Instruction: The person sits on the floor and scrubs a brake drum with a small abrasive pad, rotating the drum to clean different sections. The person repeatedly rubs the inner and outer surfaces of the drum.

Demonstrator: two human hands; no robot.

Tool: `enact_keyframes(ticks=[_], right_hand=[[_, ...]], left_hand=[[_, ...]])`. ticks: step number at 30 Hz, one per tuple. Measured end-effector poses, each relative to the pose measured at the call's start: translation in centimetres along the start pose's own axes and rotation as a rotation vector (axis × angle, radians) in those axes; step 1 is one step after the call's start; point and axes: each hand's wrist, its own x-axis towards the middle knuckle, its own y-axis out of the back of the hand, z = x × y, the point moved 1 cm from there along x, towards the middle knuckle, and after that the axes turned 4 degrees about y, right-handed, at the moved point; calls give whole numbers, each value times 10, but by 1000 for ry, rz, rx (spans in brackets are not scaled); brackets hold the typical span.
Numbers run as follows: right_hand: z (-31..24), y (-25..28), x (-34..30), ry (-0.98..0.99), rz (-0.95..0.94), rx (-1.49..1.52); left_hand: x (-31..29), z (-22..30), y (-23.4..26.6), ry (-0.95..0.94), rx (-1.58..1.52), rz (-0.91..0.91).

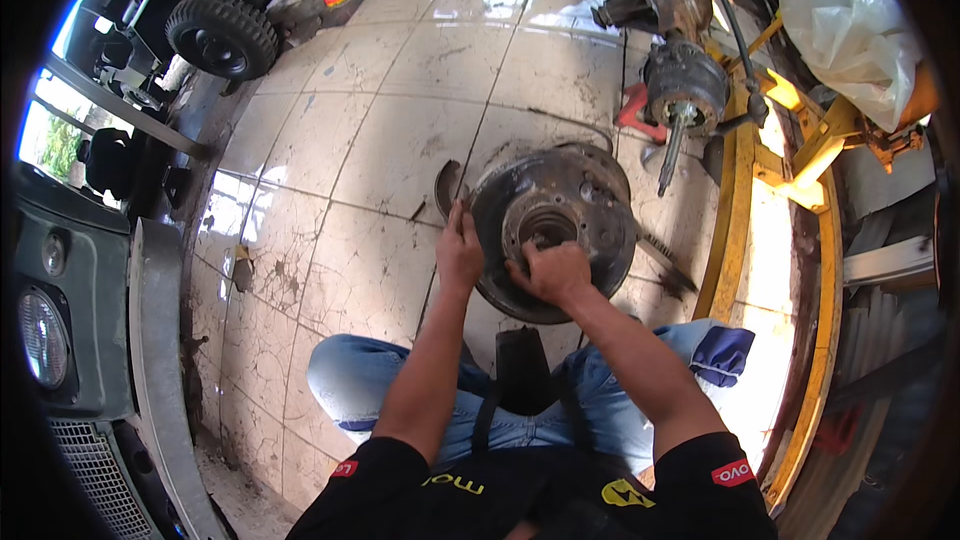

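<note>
A greasy, round brake plate [600, 275] lies on the tiles in front of my knees, a ring-shaped hub with a round opening at its centre. My left hand [460, 252] is closed at its left rim, fingertips pointing away from me. My right hand [555, 268] reaches over the plate, its fingers curled into the hub opening; whatever they grip there is hidden. Just beyond my left fingertips a curved metal piece like a brake shoe [444, 190] sticks out. A dark-bristled brush [668, 262] rests against the plate's right side.
Beyond on the right stands an axle assembly [686, 85] with a splined shaft, beside a red stand [640, 112]. A yellow metal frame [828, 310] runs along the right. A vehicle front with a headlight [43, 337] and bumper [158, 325] is at left; a tyre [222, 35] is farther back.
</note>
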Motion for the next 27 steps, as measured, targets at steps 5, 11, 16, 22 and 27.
enact_keyframes(ticks=[5, 11, 16, 22, 27], right_hand=[[-12, 1, -5, -21, -51, 41], [-8, 9, -4, -38, -38, 32], [-14, 5, -4, -28, -37, 35], [-14, 8, -2, -56, -43, 93], [-16, 1, -4, -39, -27, 48]], left_hand=[[-54, -11, -8, -132, 8, 207], [-40, -4, -15, -51, -62, 225], [-38, -16, 1, 349, -270, 50], [-47, -20, -11, 86, -184, 278], [-55, -18, -8, -72, -101, 231]])
